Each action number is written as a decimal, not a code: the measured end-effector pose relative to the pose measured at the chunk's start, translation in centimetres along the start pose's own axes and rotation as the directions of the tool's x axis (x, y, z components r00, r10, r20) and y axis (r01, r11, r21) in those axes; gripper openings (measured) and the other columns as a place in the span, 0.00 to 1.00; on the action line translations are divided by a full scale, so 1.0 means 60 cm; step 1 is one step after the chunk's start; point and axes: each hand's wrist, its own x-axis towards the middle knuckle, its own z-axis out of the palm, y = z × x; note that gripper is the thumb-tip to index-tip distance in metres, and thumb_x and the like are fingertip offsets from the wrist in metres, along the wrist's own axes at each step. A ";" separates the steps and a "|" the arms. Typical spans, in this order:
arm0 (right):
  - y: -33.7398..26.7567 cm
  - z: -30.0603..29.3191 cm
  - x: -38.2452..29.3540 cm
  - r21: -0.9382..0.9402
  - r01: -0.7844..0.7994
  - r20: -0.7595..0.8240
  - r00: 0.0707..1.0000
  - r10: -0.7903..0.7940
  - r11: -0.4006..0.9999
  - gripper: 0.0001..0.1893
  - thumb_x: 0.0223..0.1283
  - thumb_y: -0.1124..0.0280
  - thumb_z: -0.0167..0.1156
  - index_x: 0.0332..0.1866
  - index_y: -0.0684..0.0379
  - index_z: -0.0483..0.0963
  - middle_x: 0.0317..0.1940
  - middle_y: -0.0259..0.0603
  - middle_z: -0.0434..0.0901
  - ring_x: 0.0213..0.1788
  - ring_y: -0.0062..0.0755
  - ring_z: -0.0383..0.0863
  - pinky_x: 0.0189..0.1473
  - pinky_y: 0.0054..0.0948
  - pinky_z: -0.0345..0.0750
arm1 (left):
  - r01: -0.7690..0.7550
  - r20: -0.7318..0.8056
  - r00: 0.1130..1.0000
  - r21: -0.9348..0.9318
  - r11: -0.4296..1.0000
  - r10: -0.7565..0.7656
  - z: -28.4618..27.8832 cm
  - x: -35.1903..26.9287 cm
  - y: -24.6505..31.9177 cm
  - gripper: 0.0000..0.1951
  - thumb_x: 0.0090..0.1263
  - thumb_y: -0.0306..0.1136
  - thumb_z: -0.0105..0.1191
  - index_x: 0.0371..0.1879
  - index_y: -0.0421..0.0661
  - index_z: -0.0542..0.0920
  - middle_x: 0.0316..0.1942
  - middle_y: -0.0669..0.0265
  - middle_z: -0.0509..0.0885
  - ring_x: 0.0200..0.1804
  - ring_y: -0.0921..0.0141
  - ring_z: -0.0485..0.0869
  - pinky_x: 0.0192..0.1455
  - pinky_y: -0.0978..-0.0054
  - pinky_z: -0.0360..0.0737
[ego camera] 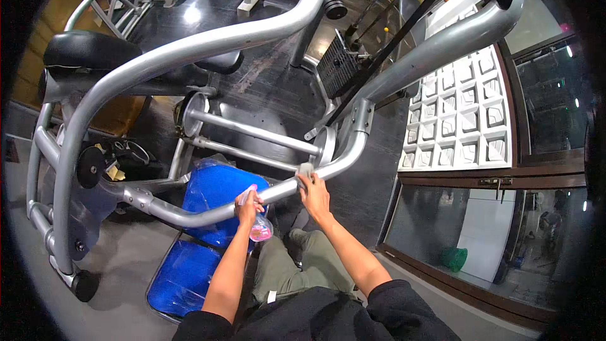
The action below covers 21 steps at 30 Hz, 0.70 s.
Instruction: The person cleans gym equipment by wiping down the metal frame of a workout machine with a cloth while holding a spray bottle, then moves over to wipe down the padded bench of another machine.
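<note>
My left hand (248, 206) grips a clear spray bottle (262, 228) with pink on its head and label, close against a curved silver tube (279, 191) of a gym machine. In my right hand (314, 194) is a bunched greyish cloth (305, 170), pressed on the same tube further right. Most of the cloth is hidden by my fingers. Behind the tube run two thin silver crossbars (255, 133) between round end plates.
A blue plastic-wrapped chair (182, 277) stands below the tube at left. Another thick silver tube (199, 49) arches over a black pad (92, 49). A weight stack (337, 64) stands beyond. Glass doors with a brown frame (483, 181) are on the right.
</note>
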 end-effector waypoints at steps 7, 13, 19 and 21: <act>0.035 -0.043 0.020 -0.130 -0.044 0.112 0.992 0.059 0.991 0.26 0.56 0.70 0.61 0.61 0.38 0.72 0.55 0.45 0.73 0.55 0.50 0.76 0.49 0.47 0.80 | 0.115 0.131 0.981 0.193 0.974 -0.142 0.027 0.006 0.032 0.17 0.68 0.42 0.52 0.30 0.37 0.80 0.26 0.55 0.85 0.22 0.64 0.86 0.24 0.74 0.82; 0.049 -0.037 0.041 -0.049 -0.108 0.028 0.994 0.110 0.993 0.22 0.55 0.65 0.63 0.58 0.45 0.75 0.51 0.48 0.75 0.50 0.54 0.79 0.51 0.47 0.78 | -0.351 0.560 0.807 0.195 0.916 0.190 0.078 0.018 0.011 0.17 0.69 0.40 0.53 0.42 0.36 0.83 0.33 0.58 0.88 0.34 0.68 0.88 0.38 0.72 0.84; 0.034 -0.054 0.047 -0.075 -0.006 0.251 0.968 0.025 0.997 0.22 0.53 0.55 0.65 0.55 0.43 0.78 0.45 0.45 0.78 0.46 0.53 0.82 0.48 0.47 0.79 | -0.712 0.524 0.687 0.344 0.612 0.504 0.113 -0.004 0.019 0.14 0.69 0.37 0.52 0.40 0.39 0.84 0.29 0.54 0.86 0.30 0.60 0.84 0.35 0.66 0.79; 0.045 -0.060 0.063 -0.083 -0.152 0.139 0.977 0.162 0.985 0.22 0.51 0.53 0.65 0.53 0.43 0.80 0.42 0.46 0.80 0.45 0.52 0.83 0.47 0.47 0.79 | -0.746 0.529 0.666 0.439 0.502 0.526 0.104 -0.014 0.014 0.10 0.62 0.37 0.61 0.31 0.43 0.83 0.27 0.54 0.82 0.32 0.53 0.81 0.34 0.61 0.77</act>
